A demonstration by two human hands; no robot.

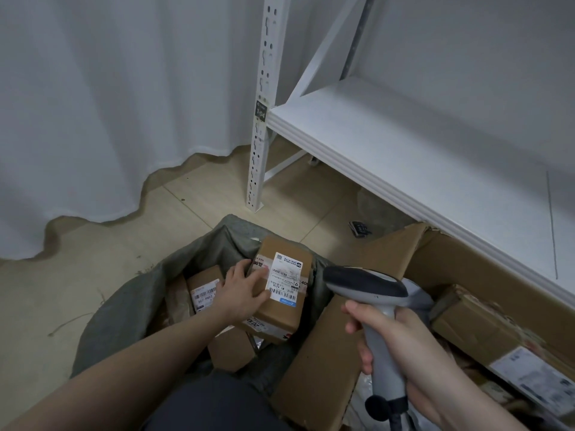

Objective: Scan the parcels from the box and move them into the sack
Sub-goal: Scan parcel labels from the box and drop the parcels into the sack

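A white curtain (93, 104) hangs to the beige tiled floor (193, 200) beside white metal shelving (404, 144).

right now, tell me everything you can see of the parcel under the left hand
The parcel is a small brown cardboard box, closed, with tape across its top and a white shipping label bearing barcodes and a blue strip. It lies tilted at the mouth of the grey sack, resting on other boxes inside. The left hand lies on its near left edge, fingers spread over the top beside the label. The scanner in the right hand is close by, not touching it.
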